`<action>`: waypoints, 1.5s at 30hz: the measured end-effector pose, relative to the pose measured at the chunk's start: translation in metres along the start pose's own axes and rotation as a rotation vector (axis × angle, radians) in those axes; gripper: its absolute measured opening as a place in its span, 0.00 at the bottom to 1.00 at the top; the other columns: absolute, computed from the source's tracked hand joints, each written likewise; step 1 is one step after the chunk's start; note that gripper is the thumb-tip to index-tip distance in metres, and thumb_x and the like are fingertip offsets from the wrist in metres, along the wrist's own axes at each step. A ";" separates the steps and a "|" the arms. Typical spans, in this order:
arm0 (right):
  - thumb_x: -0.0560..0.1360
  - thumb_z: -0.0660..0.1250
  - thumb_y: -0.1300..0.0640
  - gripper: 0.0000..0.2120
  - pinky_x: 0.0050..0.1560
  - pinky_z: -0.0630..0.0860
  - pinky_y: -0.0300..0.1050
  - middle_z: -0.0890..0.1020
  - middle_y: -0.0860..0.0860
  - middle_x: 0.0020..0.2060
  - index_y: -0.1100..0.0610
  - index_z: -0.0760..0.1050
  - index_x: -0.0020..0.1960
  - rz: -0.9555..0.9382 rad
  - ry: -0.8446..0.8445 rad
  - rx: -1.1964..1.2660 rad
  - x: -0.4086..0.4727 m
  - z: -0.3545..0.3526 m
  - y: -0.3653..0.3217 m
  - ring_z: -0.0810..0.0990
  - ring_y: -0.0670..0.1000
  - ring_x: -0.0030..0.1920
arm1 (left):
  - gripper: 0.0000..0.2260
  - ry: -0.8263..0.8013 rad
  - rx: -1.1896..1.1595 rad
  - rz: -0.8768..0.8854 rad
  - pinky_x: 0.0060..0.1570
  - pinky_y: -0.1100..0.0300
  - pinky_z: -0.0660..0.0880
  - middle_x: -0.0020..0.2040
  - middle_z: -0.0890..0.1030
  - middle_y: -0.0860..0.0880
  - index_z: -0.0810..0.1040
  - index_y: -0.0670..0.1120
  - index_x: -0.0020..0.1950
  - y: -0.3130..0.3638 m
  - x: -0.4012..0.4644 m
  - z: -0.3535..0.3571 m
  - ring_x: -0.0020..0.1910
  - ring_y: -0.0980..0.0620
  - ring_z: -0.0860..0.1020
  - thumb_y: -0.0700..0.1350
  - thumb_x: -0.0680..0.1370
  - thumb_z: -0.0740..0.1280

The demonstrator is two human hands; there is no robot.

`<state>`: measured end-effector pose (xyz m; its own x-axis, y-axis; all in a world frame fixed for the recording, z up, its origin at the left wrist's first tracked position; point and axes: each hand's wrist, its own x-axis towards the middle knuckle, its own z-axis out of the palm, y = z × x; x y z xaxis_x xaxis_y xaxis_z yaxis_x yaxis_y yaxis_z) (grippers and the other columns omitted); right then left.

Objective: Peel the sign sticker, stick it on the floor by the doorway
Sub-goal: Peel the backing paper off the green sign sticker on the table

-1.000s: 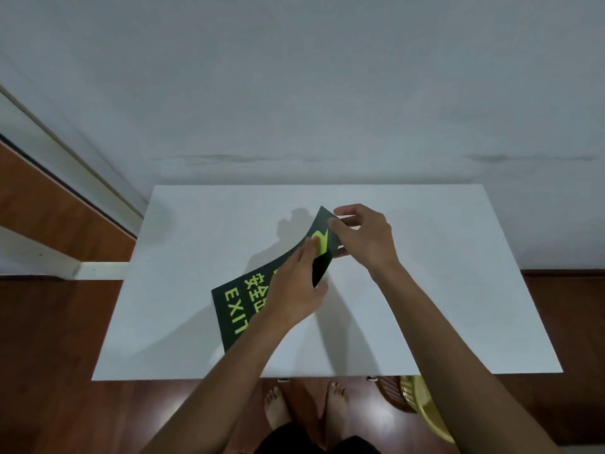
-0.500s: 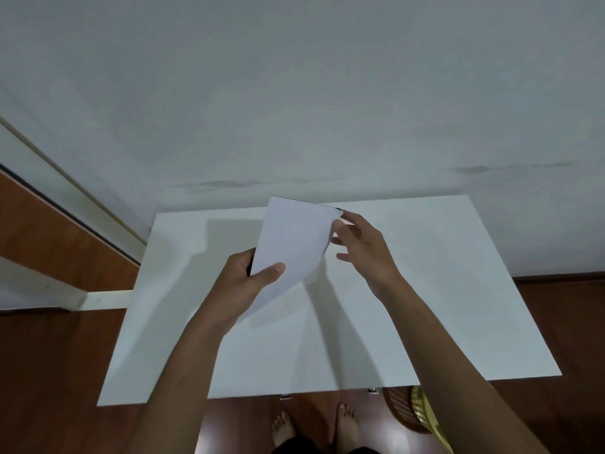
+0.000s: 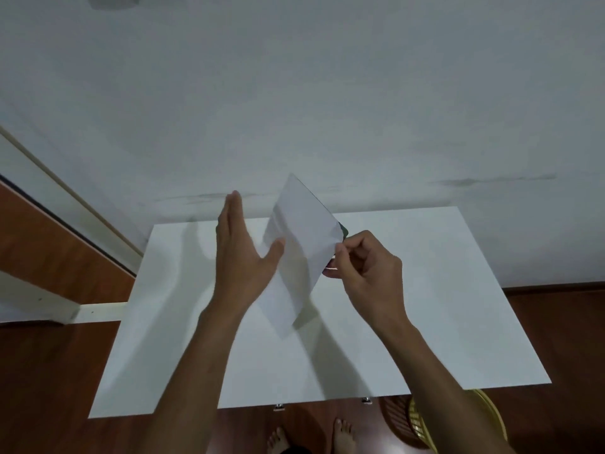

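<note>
The sign sticker point(image 3: 299, 244) stands on edge above the white table point(image 3: 425, 322), its white backing side turned toward me. A sliver of its dark green face shows at the right corner. My right hand point(image 3: 363, 273) pinches that right corner between thumb and fingers. My left hand point(image 3: 242, 257) is flat with fingers straight and together; its thumb rests against the backing's left edge, and whether it grips the sheet I cannot tell. The printed side is hidden.
A white wall rises right behind the table. A door frame and brown door panel point(image 3: 49, 250) run along the left. A yellow basket point(image 3: 451, 424) sits on the dark wooden floor under the table's right front. My bare feet point(image 3: 311, 437) show below the table edge.
The sticker was flipped from printed side up to white backing toward me and lifted upright. My left hand opened from a grip into a flat palm. My right hand closed on the right corner.
</note>
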<state>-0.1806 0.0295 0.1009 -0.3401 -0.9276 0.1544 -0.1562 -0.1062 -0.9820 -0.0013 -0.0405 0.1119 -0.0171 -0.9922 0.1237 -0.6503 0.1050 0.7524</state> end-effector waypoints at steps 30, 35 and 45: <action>0.78 0.67 0.61 0.07 0.46 0.83 0.40 0.75 0.77 0.35 0.58 0.78 0.41 0.177 -0.157 0.262 -0.016 -0.006 -0.014 0.84 0.56 0.39 | 0.02 -0.105 -0.503 0.152 0.61 0.62 0.75 0.63 0.81 0.56 0.80 0.49 0.47 0.034 -0.062 0.024 0.63 0.61 0.77 0.44 0.77 0.68; 0.82 0.64 0.63 0.13 0.49 0.83 0.41 0.80 0.66 0.37 0.56 0.80 0.40 0.119 -0.199 0.193 -0.016 -0.003 -0.008 0.80 0.67 0.42 | 0.02 -0.035 -0.460 0.192 0.55 0.73 0.71 0.63 0.81 0.52 0.77 0.46 0.46 0.035 -0.063 0.028 0.60 0.66 0.78 0.44 0.77 0.67; 0.82 0.62 0.64 0.11 0.56 0.83 0.54 0.74 0.67 0.35 0.65 0.74 0.41 0.107 -0.187 0.164 -0.017 0.002 0.000 0.77 0.72 0.41 | 0.04 0.031 -0.481 0.122 0.48 0.73 0.74 0.58 0.84 0.54 0.73 0.44 0.45 0.033 -0.057 0.029 0.51 0.63 0.82 0.40 0.80 0.64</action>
<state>-0.1730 0.0444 0.0977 -0.1667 -0.9852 0.0405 0.0292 -0.0459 -0.9985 -0.0435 0.0178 0.1105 -0.0434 -0.9690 0.2431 -0.2210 0.2466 0.9436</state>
